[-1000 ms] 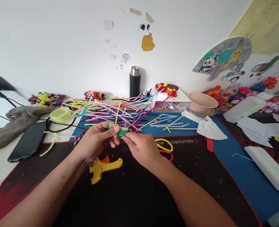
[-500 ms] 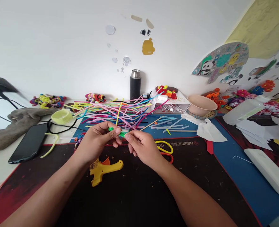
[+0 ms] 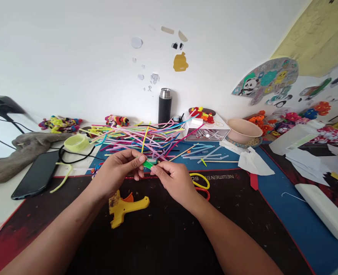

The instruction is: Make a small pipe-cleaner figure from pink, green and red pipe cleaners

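- Pinching a small green strip (image 3: pixel 148 165) btwn both hands, just in front of the stick pile (image 3: pixel 129 136); strip's partly covered by fingers, so exact shape can't be told.
- L hand (image 3: pixel 119 168): thumb pressed against fingers on strip's L end; other fingers curled below.
- R hand (image 3: pixel 174 181): thumb + index nipping strip's R end; remaining fingers folded under, mostly hidden.
- Yellow stick (image 3: pixel 145 139) rises just behind L hand's fingertips, near-upright w/ slight tilt; can't tell if it's joined to strip.
- Stick pile, multicolored, lies across the desk behind both hands.
- Yellow tool (image 3: pixel 129 207) w/ orange trigger on black mat (image 3: pixel 163 244), nr L wrist.
- Yellow loop (image 3: pixel 208 181) & red loop (image 3: pixel 207 194) just R of R hand, partly hidden by it.
- Blk phone (image 3: pixel 35 175) flat at far L; lime coil (image 3: pixel 76 144) nr it, bent pale-yellow stick (image 3: pixel 64 179) alongside.
- Blk flask (image 3: pixel 164 110) w/ silver top, upright by wall; white box (image 3: pixel 217 133) to its R, then pink bowl (image 3: pixel 243 130).
- Crumpled tissue (image 3: pixel 255 162) in front of bowl; white device (image 3: pixel 324 212) at far R.
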`<state>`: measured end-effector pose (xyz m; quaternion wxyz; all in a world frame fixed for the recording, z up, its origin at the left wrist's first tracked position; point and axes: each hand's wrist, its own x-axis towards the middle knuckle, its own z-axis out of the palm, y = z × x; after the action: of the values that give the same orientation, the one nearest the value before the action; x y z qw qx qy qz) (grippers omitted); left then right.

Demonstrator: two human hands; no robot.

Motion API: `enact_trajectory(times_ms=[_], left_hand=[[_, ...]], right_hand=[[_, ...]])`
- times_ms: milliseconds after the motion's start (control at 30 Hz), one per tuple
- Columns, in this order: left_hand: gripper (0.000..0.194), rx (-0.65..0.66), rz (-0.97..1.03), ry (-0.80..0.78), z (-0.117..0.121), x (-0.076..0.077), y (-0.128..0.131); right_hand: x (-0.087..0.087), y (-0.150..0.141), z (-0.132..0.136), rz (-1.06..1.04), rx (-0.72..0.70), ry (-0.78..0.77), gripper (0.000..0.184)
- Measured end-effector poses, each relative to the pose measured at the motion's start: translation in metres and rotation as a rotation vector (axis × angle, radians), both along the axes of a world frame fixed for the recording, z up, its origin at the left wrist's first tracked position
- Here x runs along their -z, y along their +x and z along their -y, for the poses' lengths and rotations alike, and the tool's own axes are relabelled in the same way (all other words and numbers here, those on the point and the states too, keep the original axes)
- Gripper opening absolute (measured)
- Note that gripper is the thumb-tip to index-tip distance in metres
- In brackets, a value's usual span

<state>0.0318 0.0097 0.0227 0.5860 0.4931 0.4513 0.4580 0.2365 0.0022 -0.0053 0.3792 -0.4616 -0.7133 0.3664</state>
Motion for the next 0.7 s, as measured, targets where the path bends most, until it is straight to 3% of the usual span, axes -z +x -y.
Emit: enact_trajectory(times_ms=[200, 333, 500, 700], left_hand=[[0.040, 0.030, -0.216, 0.135, 0.000, -0.005, -0.008], [0.042, 0.055, -0.211, 0.114, 0.001, -0.008, -0.010], [0.045, -0.014, -0.197, 0.138, 0.001, -0.010, -0.008], [0.041, -0.089, -0.241, 0.267, 0.001, -0.013, -0.008]], right_hand=[[0.002, 0.000, 0.000, 0.047, 0.013, 0.035, 0.031], [0.000, -0.001, 0.001, 0.024, 0.008, 0.017, 0.032], [0.000, 0.000, 0.001, -0.091, -0.020, -0.088, 0.034], [0.001, 0.002, -0.002, -0.324, -0.053, -0.264, 0.053]])
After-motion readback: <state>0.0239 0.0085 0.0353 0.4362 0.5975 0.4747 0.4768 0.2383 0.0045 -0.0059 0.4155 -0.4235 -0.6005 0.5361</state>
